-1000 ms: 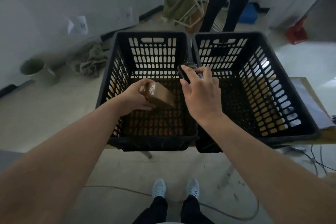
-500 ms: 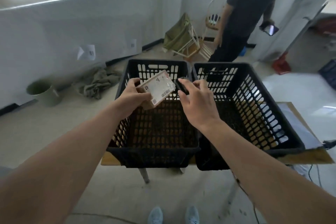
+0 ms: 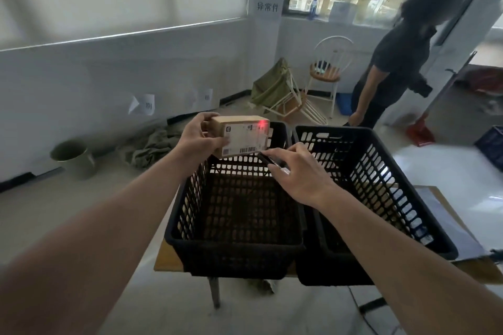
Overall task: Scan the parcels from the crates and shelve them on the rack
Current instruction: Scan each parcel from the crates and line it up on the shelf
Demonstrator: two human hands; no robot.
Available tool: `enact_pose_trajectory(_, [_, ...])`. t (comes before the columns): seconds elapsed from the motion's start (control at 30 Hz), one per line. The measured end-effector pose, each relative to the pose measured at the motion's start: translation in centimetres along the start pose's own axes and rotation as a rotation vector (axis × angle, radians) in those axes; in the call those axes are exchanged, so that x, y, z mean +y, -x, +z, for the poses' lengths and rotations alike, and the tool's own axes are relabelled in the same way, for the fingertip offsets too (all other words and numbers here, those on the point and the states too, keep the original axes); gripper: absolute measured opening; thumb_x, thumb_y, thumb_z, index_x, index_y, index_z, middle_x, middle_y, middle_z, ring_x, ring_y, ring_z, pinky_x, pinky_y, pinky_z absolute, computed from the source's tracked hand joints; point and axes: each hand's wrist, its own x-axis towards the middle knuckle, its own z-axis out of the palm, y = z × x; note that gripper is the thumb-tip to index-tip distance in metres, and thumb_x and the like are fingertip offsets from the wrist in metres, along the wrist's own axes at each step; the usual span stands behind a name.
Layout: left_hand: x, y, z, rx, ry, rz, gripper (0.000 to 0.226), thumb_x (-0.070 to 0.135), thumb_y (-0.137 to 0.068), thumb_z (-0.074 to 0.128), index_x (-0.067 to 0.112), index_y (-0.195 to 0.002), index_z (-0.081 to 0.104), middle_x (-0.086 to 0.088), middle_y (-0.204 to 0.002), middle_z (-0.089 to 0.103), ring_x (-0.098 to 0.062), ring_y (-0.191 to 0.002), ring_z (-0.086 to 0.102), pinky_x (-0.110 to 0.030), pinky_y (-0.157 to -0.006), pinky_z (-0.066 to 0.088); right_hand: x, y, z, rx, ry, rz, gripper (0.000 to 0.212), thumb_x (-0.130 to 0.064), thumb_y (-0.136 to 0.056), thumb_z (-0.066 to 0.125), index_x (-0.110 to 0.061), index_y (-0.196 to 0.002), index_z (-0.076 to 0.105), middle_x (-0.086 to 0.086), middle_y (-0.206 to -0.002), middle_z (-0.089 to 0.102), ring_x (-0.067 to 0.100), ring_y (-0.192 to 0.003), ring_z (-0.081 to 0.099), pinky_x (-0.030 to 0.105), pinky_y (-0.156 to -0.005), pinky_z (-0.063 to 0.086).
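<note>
My left hand [image 3: 202, 136] grips a small brown cardboard parcel [image 3: 243, 134] above the far rim of the left black crate [image 3: 187, 215]. Its white label faces me and a red scan light glows on the label's top right corner. My right hand [image 3: 298, 171] holds a dark handheld scanner [image 3: 273, 162], mostly hidden under my fingers, pointed at the parcel from just below and right of it. The left crate's floor shows no parcels. The right black crate [image 3: 408, 187] stands beside it, touching. No rack is in view.
Both crates sit on a wooden table [image 3: 167, 260] with a grey sheet [image 3: 449, 223] at its right end. A person [image 3: 394, 57] in dark clothes stands behind the right crate. A chair [image 3: 328, 71], a folded frame [image 3: 277, 90], a green bucket [image 3: 73, 156] and a cloth [image 3: 147, 147] lie beyond.
My left hand lifted the parcel out of the left crate and turned its label towards me. My right hand brought the scanner under it, and a red light now shows on the label.
</note>
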Motion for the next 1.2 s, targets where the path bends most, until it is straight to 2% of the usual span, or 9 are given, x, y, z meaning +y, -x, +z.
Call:
enact_pose_trajectory(0.2, [0.4, -0.3, -1.0, 0.080, -0.088, 0.063, 0.064, -0.004, -0.085, 0.080, 0.019, -0.140, 0.058, -0.004, -0.130, 0.064, -0.025, -0.117, 0.066, -0.045, -0.091, 0.064, -0.3, -0.8, 0.5, -0.156, 0.086, -0.058, 0.041, -0.054, -0.106, 0.051, -0.054, -0.148, 0.048, -0.003, -0.127, 0.044, 0.023, -0.114, 0.057, 0.048, -0.102, 0.053])
enact_pose_trajectory(0.43, [0.4, -0.8, -2.7, 0.119, -0.089, 0.046, 0.064, -0.009, -0.087, 0.076, 0.020, -0.142, 0.057, -0.005, -0.129, 0.061, -0.033, -0.123, 0.061, -0.055, -0.091, 0.064, -0.8, -2.4, 1.0, -0.263, 0.149, -0.093, 0.038, -0.054, -0.105, 0.053, -0.057, -0.143, 0.047, -0.002, -0.131, 0.044, 0.027, -0.120, 0.054, 0.052, -0.105, 0.052])
enact_pose_trajectory(0.67, [1.0, -1.3, -3.6, 0.150, -0.073, 0.048, 0.065, -0.011, -0.085, 0.077, 0.023, -0.137, 0.058, -0.007, -0.133, 0.057, -0.030, -0.121, 0.063, -0.047, -0.083, 0.066, -1.7, -3.6, 0.7, -0.341, 0.203, -0.091, 0.037, -0.053, -0.106, 0.053, -0.053, -0.143, 0.052, -0.001, -0.129, 0.043, 0.030, -0.121, 0.055, 0.052, -0.107, 0.050])
enact_pose_trajectory(0.77, [1.2, -1.5, -3.8, 0.166, -0.092, 0.049, 0.067, -0.013, -0.084, 0.077, 0.022, -0.139, 0.059, -0.004, -0.130, 0.058, -0.029, -0.121, 0.064, -0.053, -0.087, 0.065, -1.8, -3.8, 0.5, -0.349, 0.220, -0.084, 0.037, -0.054, -0.105, 0.053, -0.053, -0.143, 0.052, 0.000, -0.132, 0.043, 0.030, -0.123, 0.054, 0.052, -0.108, 0.050])
enact_pose_trajectory(0.87, [1.4, -1.6, -3.8, 0.174, -0.072, 0.040, 0.075, -0.014, -0.084, 0.076, 0.025, -0.144, 0.055, -0.005, -0.129, 0.055, -0.029, -0.120, 0.063, -0.054, -0.091, 0.064, -1.7, -4.1, 0.5, -0.328, 0.215, -0.072, 0.038, -0.055, -0.105, 0.052, -0.053, -0.143, 0.051, 0.000, -0.132, 0.043, 0.030, -0.123, 0.053, 0.051, -0.107, 0.050])
enact_pose_trajectory(0.93, [1.8, -1.3, -3.5, 0.155, -0.047, 0.027, 0.086, -0.014, -0.086, 0.073, 0.032, -0.153, 0.047, -0.009, -0.124, 0.056, -0.027, -0.115, 0.064, -0.049, -0.091, 0.064, -1.6, -4.2, 0.5, -0.295, 0.152, -0.053, 0.038, -0.054, -0.106, 0.052, -0.054, -0.143, 0.050, -0.001, -0.129, 0.044, 0.030, -0.121, 0.054, 0.050, -0.106, 0.050])
enact_pose_trajectory(1.03, [2.5, -0.8, -2.6, 0.085, 0.020, 0.006, 0.090, -0.012, -0.090, 0.067, 0.038, -0.160, 0.040, -0.012, -0.122, 0.063, -0.029, -0.111, 0.070, -0.046, -0.091, 0.064, -1.5, -4.4, 0.7, -0.204, -0.042, -0.011, 0.042, -0.049, -0.107, 0.053, -0.051, -0.149, 0.048, 0.001, -0.132, 0.043, 0.024, -0.116, 0.055, 0.038, -0.102, 0.047])
enact_pose_trajectory(1.13, [3.2, -0.3, -1.8, 0.068, 0.120, -0.021, 0.085, -0.007, -0.089, 0.067, 0.045, -0.153, 0.049, -0.012, -0.137, 0.060, -0.036, -0.114, 0.072, -0.055, -0.093, 0.063, -1.7, -4.9, 1.4, -0.028, -0.232, 0.055, 0.040, -0.044, -0.109, 0.051, -0.048, -0.149, 0.051, 0.005, -0.131, 0.048, 0.019, -0.100, 0.060, 0.032, -0.089, 0.050])
enact_pose_trajectory(1.2, [3.7, 0.3, -1.2, 0.076, 0.175, -0.042, 0.082, -0.008, -0.090, 0.067, 0.046, -0.151, 0.052, -0.011, -0.137, 0.059, -0.036, -0.114, 0.072, -0.054, -0.092, 0.063, -1.9, -5.6, 1.6, 0.072, -0.387, 0.126, 0.037, -0.044, -0.110, 0.049, -0.050, -0.146, 0.055, 0.010, -0.132, 0.054, 0.015, -0.083, 0.063, 0.025, -0.069, 0.052])
